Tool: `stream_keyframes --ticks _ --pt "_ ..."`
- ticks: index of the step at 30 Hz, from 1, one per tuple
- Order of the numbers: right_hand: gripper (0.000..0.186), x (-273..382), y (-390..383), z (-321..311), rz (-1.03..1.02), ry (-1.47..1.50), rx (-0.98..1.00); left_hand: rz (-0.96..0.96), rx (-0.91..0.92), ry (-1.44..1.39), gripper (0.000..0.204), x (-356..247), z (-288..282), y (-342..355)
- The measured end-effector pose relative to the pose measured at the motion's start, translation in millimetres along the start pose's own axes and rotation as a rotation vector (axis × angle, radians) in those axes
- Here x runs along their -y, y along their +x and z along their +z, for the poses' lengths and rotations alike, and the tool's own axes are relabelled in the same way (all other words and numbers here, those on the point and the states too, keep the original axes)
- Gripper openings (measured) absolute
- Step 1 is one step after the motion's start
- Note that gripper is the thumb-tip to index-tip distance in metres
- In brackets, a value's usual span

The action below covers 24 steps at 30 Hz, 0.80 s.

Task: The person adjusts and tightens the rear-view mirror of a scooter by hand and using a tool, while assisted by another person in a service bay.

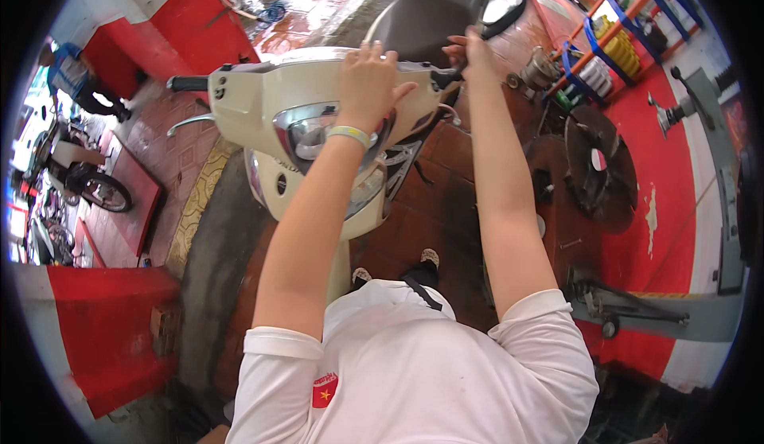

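A cream scooter stands with its front toward me. My left hand lies flat on top of its handlebar cover, above the headlight, fingers apart, with a pale band at the wrist. At the right end of the handlebar, my right hand is beside the dark grip. Its fingers are curled, and what they hold, if anything, is hidden. On the left side, the black handle grip and the silver brake lever are untouched. Behind the handlebar shows the scooter's dark seat.
Along the right wall are a blue-and-orange rack with yellow and white bottles, a round dark stand, and a grey metal machine. A low trolley jack lies lower right. At left, a motorbike and another person stand farther off.
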State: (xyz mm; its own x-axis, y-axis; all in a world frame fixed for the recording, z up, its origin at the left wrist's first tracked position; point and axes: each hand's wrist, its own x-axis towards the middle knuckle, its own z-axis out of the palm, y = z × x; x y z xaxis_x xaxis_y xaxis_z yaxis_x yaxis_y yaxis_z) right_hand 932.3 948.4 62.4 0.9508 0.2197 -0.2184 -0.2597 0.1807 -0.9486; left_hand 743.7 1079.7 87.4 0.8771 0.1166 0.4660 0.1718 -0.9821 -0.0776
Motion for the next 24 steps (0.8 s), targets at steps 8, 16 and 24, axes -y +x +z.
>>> stream_keyframes --ticks 8,16,24 --pt "0.038 -59 -82 -11 -0.468 0.789 0.012 -0.068 -0.074 -0.087 0.043 5 2 -4" --pt "0.033 -61 -82 -8 -0.976 -0.069 -0.313 -0.049 -0.077 -0.083 0.036 -4 1 4" --pt "0.030 -59 -92 -19 -1.036 -0.323 -0.316 -0.038 -0.033 -0.068 0.043 0 -1 3"
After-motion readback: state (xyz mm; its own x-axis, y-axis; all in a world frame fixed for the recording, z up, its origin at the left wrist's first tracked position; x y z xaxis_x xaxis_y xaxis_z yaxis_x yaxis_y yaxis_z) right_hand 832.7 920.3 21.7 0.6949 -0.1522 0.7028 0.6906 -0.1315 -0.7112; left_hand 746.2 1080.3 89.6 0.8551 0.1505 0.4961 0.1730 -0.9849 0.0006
